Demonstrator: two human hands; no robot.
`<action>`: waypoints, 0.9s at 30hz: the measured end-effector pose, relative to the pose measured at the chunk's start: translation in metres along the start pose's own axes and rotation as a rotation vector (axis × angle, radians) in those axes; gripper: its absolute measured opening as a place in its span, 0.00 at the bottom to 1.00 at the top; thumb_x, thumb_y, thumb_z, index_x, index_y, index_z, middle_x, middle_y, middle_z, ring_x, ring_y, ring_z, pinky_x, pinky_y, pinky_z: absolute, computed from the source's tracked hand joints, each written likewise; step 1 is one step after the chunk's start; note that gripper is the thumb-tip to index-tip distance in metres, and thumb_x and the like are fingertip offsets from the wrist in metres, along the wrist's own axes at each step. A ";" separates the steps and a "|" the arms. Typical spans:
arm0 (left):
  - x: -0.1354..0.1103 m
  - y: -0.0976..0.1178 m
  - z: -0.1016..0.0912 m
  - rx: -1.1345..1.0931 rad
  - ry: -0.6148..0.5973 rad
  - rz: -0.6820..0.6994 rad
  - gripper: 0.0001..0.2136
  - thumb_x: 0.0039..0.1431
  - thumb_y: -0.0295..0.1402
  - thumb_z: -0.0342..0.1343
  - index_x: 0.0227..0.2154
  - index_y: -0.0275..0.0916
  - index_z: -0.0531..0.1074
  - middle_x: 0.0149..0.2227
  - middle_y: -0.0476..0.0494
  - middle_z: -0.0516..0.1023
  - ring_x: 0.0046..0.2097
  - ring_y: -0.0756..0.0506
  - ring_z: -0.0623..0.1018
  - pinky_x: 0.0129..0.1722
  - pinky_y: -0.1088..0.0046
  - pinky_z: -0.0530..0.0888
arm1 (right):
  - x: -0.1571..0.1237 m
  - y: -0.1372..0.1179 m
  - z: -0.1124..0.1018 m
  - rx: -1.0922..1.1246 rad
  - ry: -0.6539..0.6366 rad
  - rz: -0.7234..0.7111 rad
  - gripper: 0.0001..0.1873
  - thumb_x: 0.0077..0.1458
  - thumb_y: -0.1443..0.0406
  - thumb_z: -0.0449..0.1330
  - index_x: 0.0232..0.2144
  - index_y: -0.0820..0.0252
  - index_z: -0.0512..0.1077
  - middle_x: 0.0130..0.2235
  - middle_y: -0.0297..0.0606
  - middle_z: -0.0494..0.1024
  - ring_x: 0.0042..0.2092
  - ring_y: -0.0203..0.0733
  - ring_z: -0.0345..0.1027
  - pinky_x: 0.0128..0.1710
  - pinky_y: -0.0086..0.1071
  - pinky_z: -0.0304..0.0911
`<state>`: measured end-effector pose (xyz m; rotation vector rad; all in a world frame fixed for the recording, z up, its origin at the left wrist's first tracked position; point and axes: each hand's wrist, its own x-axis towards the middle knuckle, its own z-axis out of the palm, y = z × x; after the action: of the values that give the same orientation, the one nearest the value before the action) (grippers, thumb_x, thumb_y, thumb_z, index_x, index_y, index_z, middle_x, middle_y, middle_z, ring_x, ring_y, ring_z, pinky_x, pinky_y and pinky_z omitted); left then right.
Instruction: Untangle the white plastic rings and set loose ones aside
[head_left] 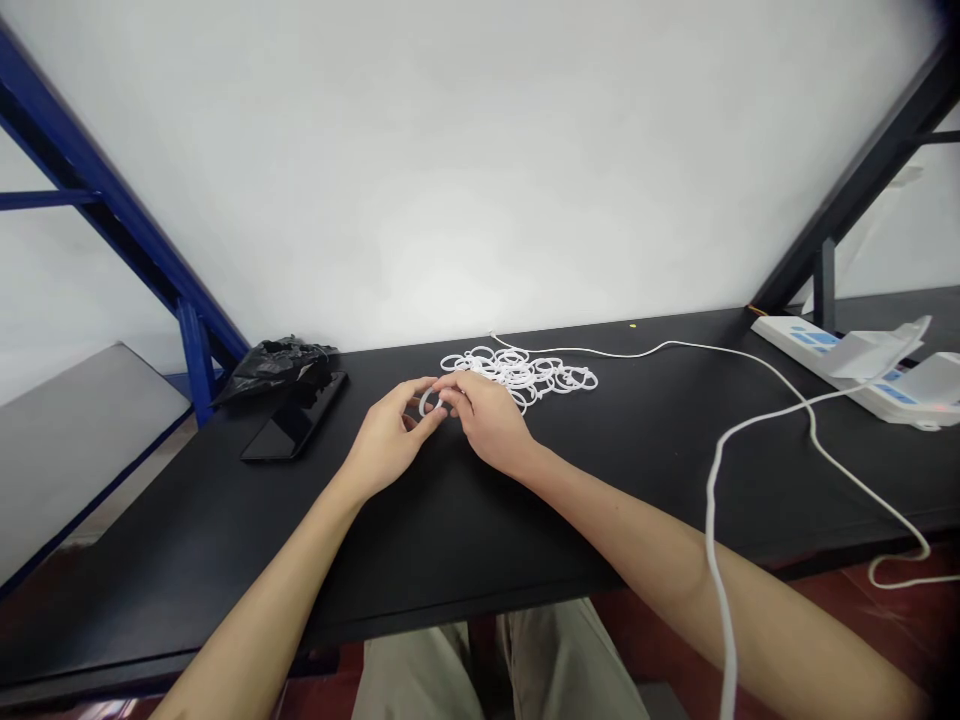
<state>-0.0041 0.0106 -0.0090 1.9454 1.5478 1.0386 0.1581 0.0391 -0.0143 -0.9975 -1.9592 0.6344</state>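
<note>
A thin white ring [423,404] is pinched between both hands, a little above the black tabletop [450,560]. My left hand [390,435] grips its left side with thumb and fingers. On the other side my right hand [486,415] is closed on the same ring, fingertips near its top and right edge. Just behind my right hand lies a loose pile of similar white rings [536,375], some overlapping one another. Part of the pile is hidden by that hand.
A black phone [295,418] lies at the left beside a crumpled black plastic bag [270,362]. White power strips [847,375] with plugged-in adapters sit at the right. A white cable [712,500] loops across the table and my right forearm. Blue frame bars [142,235] slant at the left.
</note>
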 end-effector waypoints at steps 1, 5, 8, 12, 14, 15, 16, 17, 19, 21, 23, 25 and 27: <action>0.000 0.000 0.000 0.006 0.000 0.001 0.19 0.59 0.41 0.55 0.52 0.42 0.69 0.50 0.42 0.77 0.44 0.44 0.77 0.41 0.68 0.74 | 0.000 0.001 0.001 -0.006 -0.002 0.000 0.13 0.65 0.66 0.49 0.42 0.55 0.74 0.44 0.35 0.78 0.43 0.37 0.71 0.45 0.33 0.65; -0.001 0.001 0.000 0.059 0.021 0.006 0.19 0.58 0.41 0.56 0.51 0.41 0.70 0.48 0.42 0.77 0.41 0.45 0.76 0.39 0.68 0.74 | 0.001 0.002 0.002 -0.012 -0.020 -0.006 0.14 0.65 0.66 0.49 0.44 0.55 0.74 0.44 0.36 0.78 0.43 0.37 0.71 0.46 0.33 0.65; -0.001 0.002 0.000 0.098 0.026 0.017 0.19 0.58 0.42 0.56 0.51 0.40 0.70 0.48 0.42 0.77 0.41 0.45 0.76 0.38 0.68 0.74 | 0.000 0.003 0.002 -0.018 -0.035 -0.024 0.15 0.66 0.67 0.48 0.46 0.57 0.73 0.45 0.37 0.78 0.44 0.37 0.71 0.47 0.33 0.64; -0.001 0.001 0.000 0.106 0.023 0.026 0.19 0.58 0.42 0.56 0.51 0.40 0.70 0.47 0.42 0.77 0.40 0.45 0.76 0.38 0.69 0.74 | 0.000 0.004 0.003 -0.039 -0.032 -0.066 0.16 0.66 0.68 0.46 0.47 0.59 0.72 0.47 0.39 0.77 0.46 0.37 0.70 0.49 0.34 0.63; -0.001 0.001 0.000 0.111 0.022 0.027 0.19 0.58 0.42 0.55 0.51 0.40 0.71 0.46 0.42 0.78 0.39 0.45 0.75 0.38 0.69 0.73 | 0.000 0.004 0.003 -0.053 -0.038 -0.072 0.16 0.66 0.68 0.46 0.47 0.59 0.71 0.47 0.39 0.77 0.45 0.37 0.70 0.48 0.33 0.63; -0.001 0.001 0.000 0.114 0.023 0.027 0.19 0.58 0.43 0.55 0.50 0.40 0.71 0.44 0.43 0.78 0.38 0.45 0.75 0.38 0.68 0.73 | 0.000 0.003 0.003 -0.061 -0.044 -0.067 0.16 0.66 0.68 0.45 0.48 0.59 0.71 0.46 0.39 0.76 0.43 0.37 0.70 0.47 0.33 0.63; -0.001 0.001 0.000 0.116 0.025 0.027 0.19 0.58 0.43 0.55 0.50 0.40 0.71 0.43 0.43 0.78 0.38 0.45 0.75 0.38 0.68 0.73 | 0.000 0.002 0.002 -0.067 -0.052 -0.060 0.16 0.66 0.68 0.45 0.48 0.59 0.71 0.46 0.39 0.76 0.42 0.37 0.70 0.46 0.33 0.63; -0.001 0.001 0.000 0.117 0.026 0.029 0.19 0.58 0.43 0.55 0.50 0.40 0.71 0.42 0.43 0.78 0.38 0.45 0.75 0.38 0.68 0.73 | 0.000 0.001 0.002 -0.070 -0.059 -0.054 0.16 0.66 0.68 0.45 0.48 0.59 0.71 0.46 0.39 0.76 0.41 0.36 0.69 0.45 0.32 0.63; -0.001 0.001 0.000 0.118 0.029 0.031 0.20 0.58 0.44 0.56 0.50 0.40 0.71 0.40 0.44 0.78 0.37 0.45 0.76 0.38 0.68 0.73 | -0.001 -0.002 0.001 -0.072 -0.068 -0.043 0.17 0.66 0.69 0.44 0.48 0.60 0.70 0.46 0.40 0.75 0.40 0.36 0.69 0.44 0.32 0.63; -0.001 0.001 0.000 0.121 0.034 0.036 0.20 0.58 0.44 0.56 0.49 0.40 0.72 0.39 0.44 0.78 0.37 0.45 0.76 0.38 0.68 0.72 | -0.001 -0.004 0.000 -0.071 -0.069 -0.036 0.16 0.66 0.69 0.44 0.48 0.60 0.70 0.45 0.40 0.75 0.39 0.36 0.68 0.43 0.32 0.63; -0.001 0.000 0.000 0.129 0.044 0.041 0.19 0.57 0.45 0.57 0.49 0.40 0.72 0.39 0.44 0.78 0.36 0.45 0.76 0.37 0.68 0.72 | -0.001 -0.005 -0.001 -0.063 -0.067 -0.029 0.15 0.66 0.69 0.45 0.46 0.59 0.70 0.44 0.39 0.76 0.38 0.36 0.68 0.42 0.32 0.63; -0.001 0.000 0.000 0.137 0.057 0.042 0.20 0.57 0.45 0.57 0.48 0.40 0.72 0.39 0.44 0.78 0.36 0.45 0.76 0.37 0.68 0.72 | 0.000 -0.005 -0.001 -0.046 -0.064 -0.018 0.14 0.65 0.69 0.46 0.44 0.58 0.71 0.43 0.37 0.76 0.38 0.36 0.68 0.41 0.32 0.63; -0.001 0.001 -0.001 0.142 0.070 0.042 0.20 0.56 0.45 0.58 0.48 0.40 0.72 0.39 0.44 0.78 0.36 0.45 0.75 0.37 0.68 0.72 | 0.001 -0.006 -0.002 -0.030 -0.060 -0.003 0.13 0.65 0.69 0.46 0.42 0.57 0.71 0.41 0.35 0.77 0.38 0.36 0.69 0.40 0.31 0.63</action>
<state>-0.0041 0.0094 -0.0084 2.0640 1.6662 1.0501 0.1573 0.0366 -0.0089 -1.0038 -2.0276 0.6414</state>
